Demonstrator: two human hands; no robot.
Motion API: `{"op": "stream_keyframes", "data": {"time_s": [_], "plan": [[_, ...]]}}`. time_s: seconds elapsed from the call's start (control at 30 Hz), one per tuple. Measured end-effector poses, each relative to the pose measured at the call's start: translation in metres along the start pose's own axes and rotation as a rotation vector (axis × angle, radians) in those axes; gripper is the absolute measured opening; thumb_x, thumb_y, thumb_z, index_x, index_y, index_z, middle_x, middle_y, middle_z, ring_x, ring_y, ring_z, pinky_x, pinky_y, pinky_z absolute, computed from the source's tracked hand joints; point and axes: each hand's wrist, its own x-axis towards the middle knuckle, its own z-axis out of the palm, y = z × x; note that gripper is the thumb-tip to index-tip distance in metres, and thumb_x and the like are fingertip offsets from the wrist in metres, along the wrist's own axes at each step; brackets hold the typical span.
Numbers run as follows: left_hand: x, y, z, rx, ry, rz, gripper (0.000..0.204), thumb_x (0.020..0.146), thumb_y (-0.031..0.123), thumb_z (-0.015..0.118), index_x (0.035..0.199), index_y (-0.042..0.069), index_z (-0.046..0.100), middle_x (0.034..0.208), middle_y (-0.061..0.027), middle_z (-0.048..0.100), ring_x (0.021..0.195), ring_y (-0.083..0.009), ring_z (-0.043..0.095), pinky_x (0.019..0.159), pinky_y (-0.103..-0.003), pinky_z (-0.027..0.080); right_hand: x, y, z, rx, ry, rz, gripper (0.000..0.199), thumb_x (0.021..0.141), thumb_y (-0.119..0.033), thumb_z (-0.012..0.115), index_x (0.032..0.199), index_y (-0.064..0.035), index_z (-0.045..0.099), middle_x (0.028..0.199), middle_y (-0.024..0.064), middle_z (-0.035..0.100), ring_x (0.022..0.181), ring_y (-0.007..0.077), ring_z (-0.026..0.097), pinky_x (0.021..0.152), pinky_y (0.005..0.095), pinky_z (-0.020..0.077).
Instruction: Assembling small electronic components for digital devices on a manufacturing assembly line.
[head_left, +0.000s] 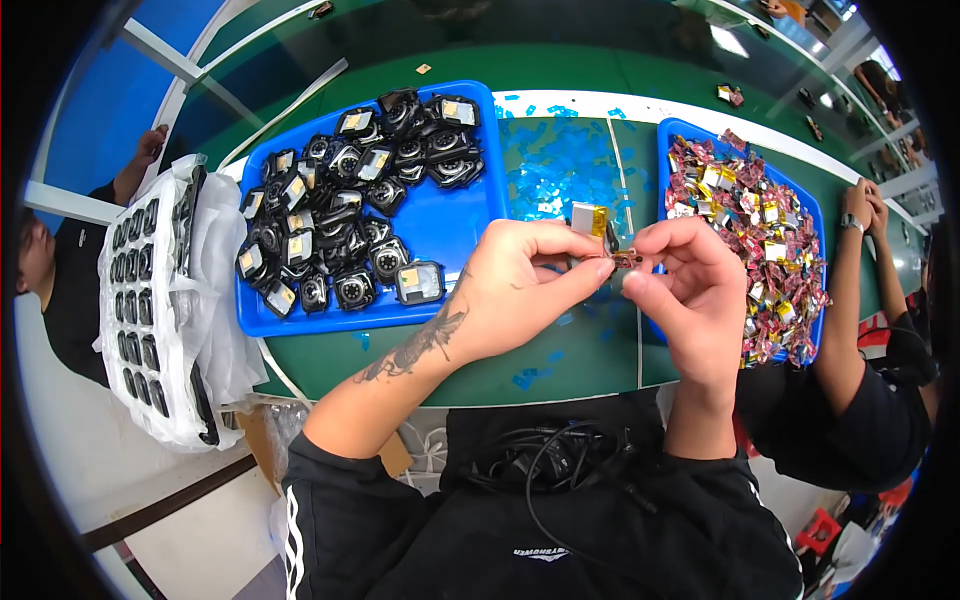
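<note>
Over the green table, my left hand (530,280) pinches a small battery assembly (590,219), with a silvery cell, yellow tape and a dark little circuit strip. My right hand (690,290) is closed around the other end of that strip, thumb and forefinger close together; what exactly lies between these fingertips is partly hidden. To the left, a blue tray (360,322) bears many black smartwatch bodies (388,260), some with silvery backs. At the right, a second blue tray (664,150) is heaped with similar battery assemblies (770,230) in reddish film.
Small blue film pieces (560,165) litter the green table (420,370) between the trays. At far left stands a stack of white trays (165,300) holding watch parts in plastic. A conveyor (620,50) runs behind a white rail. Other people sit at both sides; a black cable (540,470) lies near my lap.
</note>
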Motion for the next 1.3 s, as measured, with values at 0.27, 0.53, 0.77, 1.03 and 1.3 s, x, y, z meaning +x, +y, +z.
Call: {"op": "stream_keyframes", "data": {"time_s": [0.27, 0.53, 0.77, 1.03, 1.3], "plan": [[0.000, -0.001, 0.008, -0.172, 0.015, 0.189, 0.037, 0.092, -0.002, 0.057, 0.129, -0.001, 0.055, 0.115, -0.0102, 0.064, 0.103, -0.0136, 0.063, 0.089, -0.025, 0.052, 0.006, 0.024, 0.008, -0.093, 0.113, -0.079, 0.025, 0.083, 0.006, 0.068, 0.104, 0.0003, 0.056, 0.093, 0.0030, 0.060, 0.082, 0.0056, 0.058, 0.069, 0.0177, 0.0490], [0.001, 0.000, 0.007, -0.145, 0.018, 0.196, 0.040, 0.089, -0.009, 0.057, 0.129, -0.002, 0.055, 0.127, -0.0129, 0.059, 0.110, -0.0172, 0.061, 0.093, -0.029, 0.053, 0.006, 0.020, 0.010, -0.174, 0.130, -0.126, 0.031, 0.083, 0.007, 0.066, 0.110, 0.0001, 0.053, 0.091, 0.0035, 0.058, 0.078, 0.0047, 0.056, 0.069, 0.0172, 0.0484], [-0.002, -0.001, 0.012, -0.103, 0.081, 0.247, 0.046, 0.088, -0.010, 0.057, 0.133, -0.001, 0.051, 0.124, -0.0129, 0.060, 0.111, -0.0170, 0.061, 0.093, -0.028, 0.053, 0.005, 0.022, 0.014, -0.335, 0.172, -0.106, 0.040, 0.080, 0.007, 0.068, 0.117, -0.0001, 0.054, 0.092, 0.0032, 0.058, 0.077, 0.0062, 0.056, 0.067, 0.0190, 0.0503], [-0.002, 0.000, 0.013, -0.190, 0.113, 0.231, 0.058, 0.089, -0.009, 0.054, 0.142, 0.006, 0.037, 0.119, -0.0145, 0.061, 0.108, -0.0162, 0.062, 0.090, -0.027, 0.053, 0.010, 0.024, 0.015, -0.687, 0.083, -0.435, 0.039, 0.082, 0.009, 0.064, 0.120, 0.0020, 0.056, 0.097, 0.0091, 0.061, 0.077, 0.0127, 0.062, 0.065, 0.0243, 0.0537], [-0.015, 0.024, -0.024, 0.647, 0.088, 0.394, 0.061, 0.087, 0.013, 0.068, 0.141, 0.011, 0.039, 0.126, -0.0167, 0.058, 0.099, -0.0226, 0.064, 0.087, -0.033, 0.051, 0.040, 0.006, 0.009, -0.363, -0.103, -0.077, 0.042, 0.083, 0.007, 0.061, 0.123, -0.0037, 0.053, 0.086, 0.0032, 0.060, 0.075, 0.0103, 0.062, 0.066, 0.0217, 0.0492]]}}
